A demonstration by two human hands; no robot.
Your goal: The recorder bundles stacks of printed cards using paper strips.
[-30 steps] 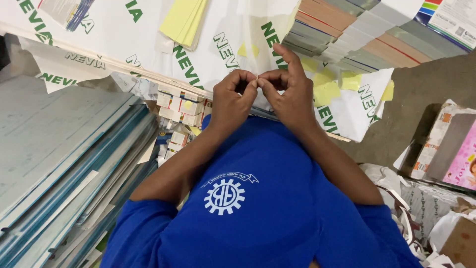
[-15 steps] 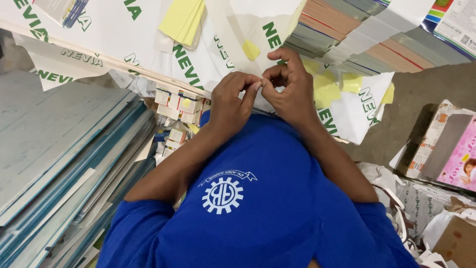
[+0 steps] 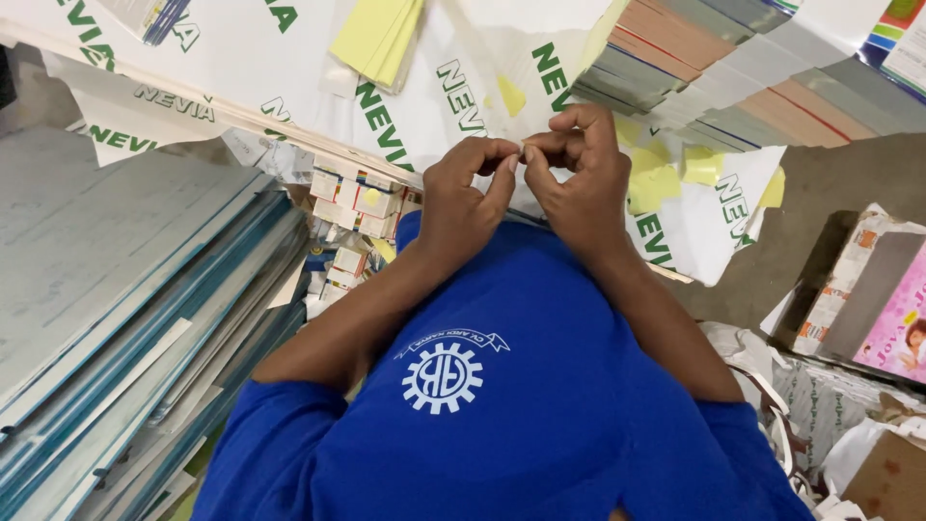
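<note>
My left hand [image 3: 466, 198] and my right hand [image 3: 577, 181] meet fingertip to fingertip in front of my blue shirt [image 3: 502, 386]. Between thumbs and forefingers they pinch a tiny pale scrap [image 3: 524, 148], too small to identify. Both hands hover over white sheets with green lettering [image 3: 405, 106]. Loose yellow paper pieces [image 3: 656, 183] lie on the sheets just right of my right hand.
A slanted stack of large grey-blue boards [image 3: 125, 289] fills the left. Small printed boxes [image 3: 357, 198] sit beside it. A yellow pad [image 3: 381, 39] lies at the top, with stacked notebooks [image 3: 733, 68] at the top right. Cartons and a pink package [image 3: 892, 323] stand at the right.
Both hands have shifted slightly up and to the right, still joined at the fingertips. My right forefinger, stretched out before, is now curled in.
</note>
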